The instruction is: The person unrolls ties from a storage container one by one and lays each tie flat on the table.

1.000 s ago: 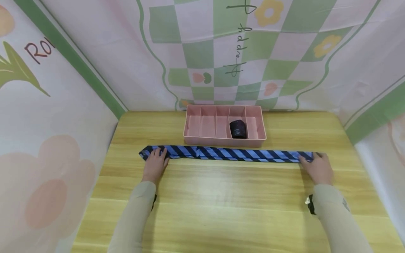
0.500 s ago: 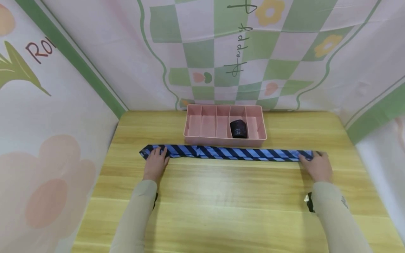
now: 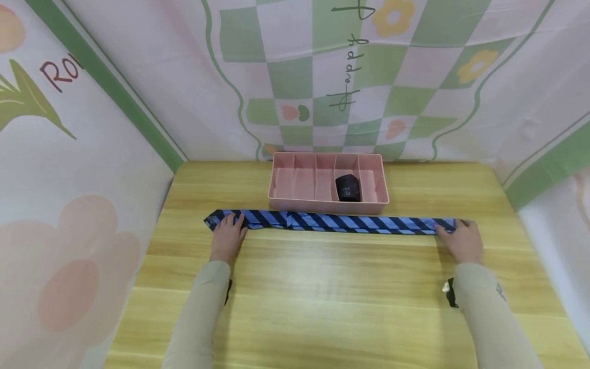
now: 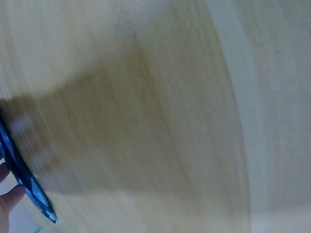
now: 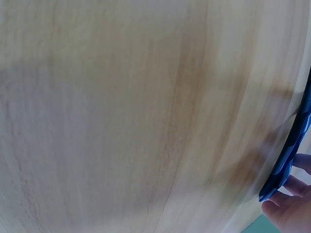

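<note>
A blue necktie (image 3: 341, 222) with dark navy diagonal stripes lies lengthwise across the table, folded into a long narrow band. Near its wide pointed left end my left hand (image 3: 226, 239) rests with fingers laid over the fabric. In the left wrist view, fingertips (image 4: 13, 195) meet the edge of the tie. At the opposite end my right hand (image 3: 464, 243) holds the narrow tip, thumb on the near side and the other fingers at the end. From the right wrist, the fingers (image 5: 294, 184) show bent against the tie's tip.
Just behind the tie stands a pink divided box (image 3: 304, 206) with several compartments. One of them holds a dark rolled item (image 3: 348, 188) with small light markings. Wood-grain table (image 3: 322, 292) extends in front. Printed fabric walls (image 3: 221, 128) rise behind and at both sides.
The tie and both hands appear slightly higher in the head view, along with a small shift of the view itself. Both hands keep their places on the tie.
</note>
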Available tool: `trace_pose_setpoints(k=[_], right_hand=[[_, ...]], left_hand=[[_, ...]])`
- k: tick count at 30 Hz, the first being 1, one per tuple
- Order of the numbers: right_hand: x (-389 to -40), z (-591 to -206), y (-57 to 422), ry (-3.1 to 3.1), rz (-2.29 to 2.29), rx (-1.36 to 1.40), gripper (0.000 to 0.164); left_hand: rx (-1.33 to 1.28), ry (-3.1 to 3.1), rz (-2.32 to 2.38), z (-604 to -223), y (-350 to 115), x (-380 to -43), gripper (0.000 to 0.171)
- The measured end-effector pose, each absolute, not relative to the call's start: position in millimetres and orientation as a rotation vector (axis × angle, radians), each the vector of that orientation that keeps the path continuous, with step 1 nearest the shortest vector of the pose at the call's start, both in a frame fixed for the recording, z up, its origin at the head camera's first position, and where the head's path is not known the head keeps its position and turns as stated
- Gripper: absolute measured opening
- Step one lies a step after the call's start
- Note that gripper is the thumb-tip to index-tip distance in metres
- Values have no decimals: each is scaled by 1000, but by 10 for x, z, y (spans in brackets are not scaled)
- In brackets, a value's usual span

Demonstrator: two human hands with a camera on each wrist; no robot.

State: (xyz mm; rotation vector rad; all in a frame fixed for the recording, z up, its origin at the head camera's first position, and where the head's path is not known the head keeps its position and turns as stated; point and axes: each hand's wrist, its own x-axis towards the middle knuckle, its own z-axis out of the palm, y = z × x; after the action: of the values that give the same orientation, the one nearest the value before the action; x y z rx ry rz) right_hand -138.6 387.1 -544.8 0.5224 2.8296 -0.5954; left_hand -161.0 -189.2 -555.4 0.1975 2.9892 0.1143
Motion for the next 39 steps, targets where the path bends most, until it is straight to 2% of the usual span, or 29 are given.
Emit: trace_pose_setpoints(k=[21,39], right_hand=[[-1383,-5459,3851,2869,-629,537,84],[-1454,-5443,3843,2919,-672,534,78]], left_hand=[[14,2940,359,-5505,-1814,-1630,50],[49,3057,531,-5357,-1589,-1783,45]])
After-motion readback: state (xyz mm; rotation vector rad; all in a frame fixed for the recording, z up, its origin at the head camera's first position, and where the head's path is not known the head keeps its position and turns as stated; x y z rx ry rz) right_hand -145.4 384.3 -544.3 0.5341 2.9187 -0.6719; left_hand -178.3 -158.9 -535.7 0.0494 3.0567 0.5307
